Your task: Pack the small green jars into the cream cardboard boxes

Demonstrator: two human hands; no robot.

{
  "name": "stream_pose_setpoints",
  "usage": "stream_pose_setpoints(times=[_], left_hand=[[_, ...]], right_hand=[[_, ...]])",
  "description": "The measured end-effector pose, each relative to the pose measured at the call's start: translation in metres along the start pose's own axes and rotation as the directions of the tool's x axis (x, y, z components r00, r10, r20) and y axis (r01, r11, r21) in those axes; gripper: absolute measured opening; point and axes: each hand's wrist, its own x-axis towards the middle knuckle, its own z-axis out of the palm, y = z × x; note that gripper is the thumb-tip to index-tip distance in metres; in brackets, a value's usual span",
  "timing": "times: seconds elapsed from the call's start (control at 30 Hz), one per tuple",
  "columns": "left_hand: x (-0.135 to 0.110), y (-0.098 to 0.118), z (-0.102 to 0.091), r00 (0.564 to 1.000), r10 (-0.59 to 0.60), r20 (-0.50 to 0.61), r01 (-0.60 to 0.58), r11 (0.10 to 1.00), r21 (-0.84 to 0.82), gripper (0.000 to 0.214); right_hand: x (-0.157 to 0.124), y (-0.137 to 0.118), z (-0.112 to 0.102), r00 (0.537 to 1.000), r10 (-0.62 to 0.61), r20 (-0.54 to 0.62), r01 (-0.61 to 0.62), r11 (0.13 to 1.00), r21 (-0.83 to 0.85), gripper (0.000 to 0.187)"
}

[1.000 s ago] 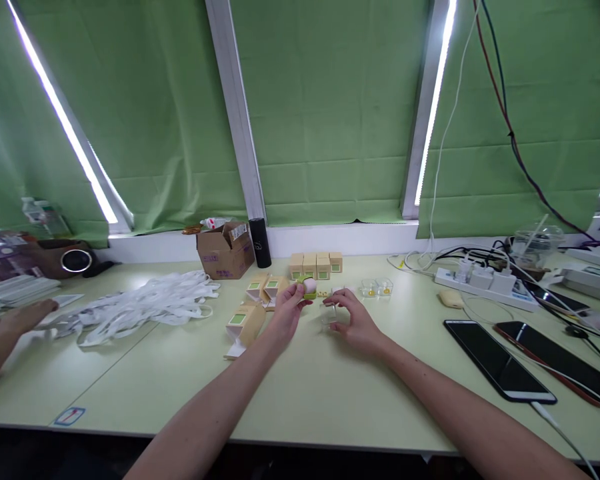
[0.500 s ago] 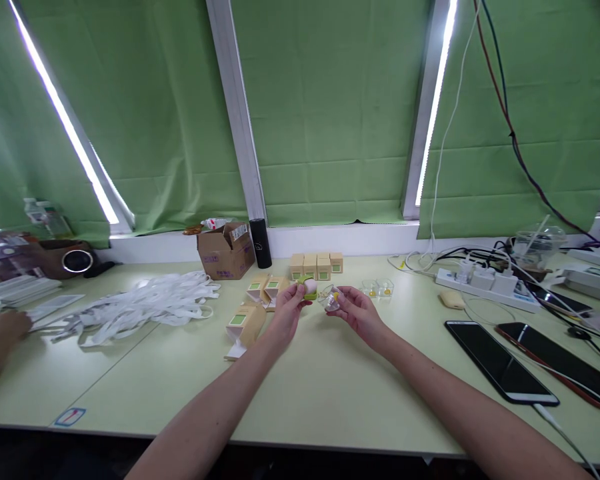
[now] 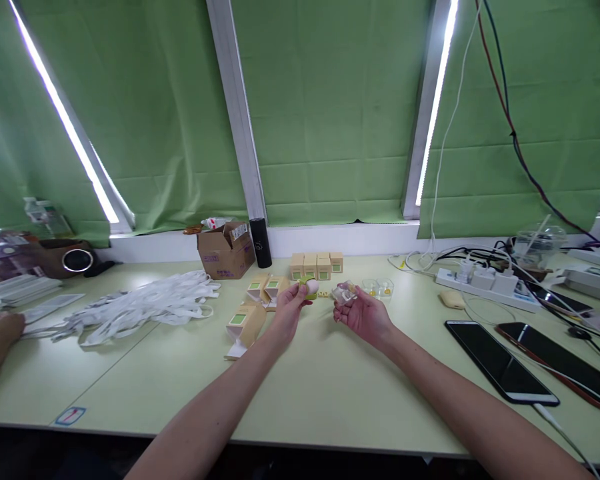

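"My right hand (image 3: 369, 317) has rolled palm upward and shifted right, farther from the carton (image 3: 225, 253). Its fingers grip a clear cup (image 3: 343, 293)."

"And your left?"

"My left hand (image 3: 289, 310) has stayed put, nearer me than the carton and right of it, fingers pinching a green holder (image 3: 303, 296) with a pale ball (image 3: 311, 286)."

"Other cups?"

"Two cups (image 3: 384, 288) sit well right of the carton. Four boxes (image 3: 310, 268) stand between it and them."

Small boxes (image 3: 310, 265) — seven (four grouped), green-and-white object (image 3: 311, 286) — one
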Motion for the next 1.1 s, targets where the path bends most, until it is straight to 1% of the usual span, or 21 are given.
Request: stream_pose_setpoints(times=[0.13, 0.27, 0.43, 0.8, 0.9, 1.1], left_hand=[[0.001, -0.003, -0.001, 1.000, 0.011, -0.014, -0.011, 1.000, 0.023, 0.043], [0.003, -0.005, -0.002, 1.000, 0.020, -0.005, -0.020, 0.999, 0.050, 0.042], [0.002, -0.004, -0.001, 0.999, 0.026, 0.023, -0.028, 0.998, 0.059, 0.042], [0.002, -0.004, -0.001, 0.994, 0.057, 0.095, -0.064, 0.995, 0.076, 0.040], [0.001, -0.004, -0.001, 0.992, 0.056, 0.111, -0.066, 0.994, 0.087, 0.044], [-0.001, -0.004, 0.001, 0.987, 0.055, 0.148, -0.072, 0.992, 0.107, 0.060]], right_hand=[[0.001, 0.001, -0.004, 1.000, 0.017, -0.021, -0.018, 1.000, -0.012, 0.029], [-0.001, 0.003, -0.002, 0.999, 0.003, -0.046, -0.009, 0.993, -0.120, 0.036], [-0.005, 0.005, 0.005, 0.999, -0.044, -0.022, 0.039, 0.981, -0.189, 0.040], [-0.006, 0.005, 0.010, 0.998, -0.057, -0.012, 0.052, 0.963, -0.265, 0.040], [-0.006, 0.007, 0.010, 0.999, -0.033, -0.007, 0.030, 0.960, -0.279, 0.041], [-0.005, 0.009, 0.009, 1.000, 0.000, -0.004, -0.001, 0.954, -0.298, 0.040]])
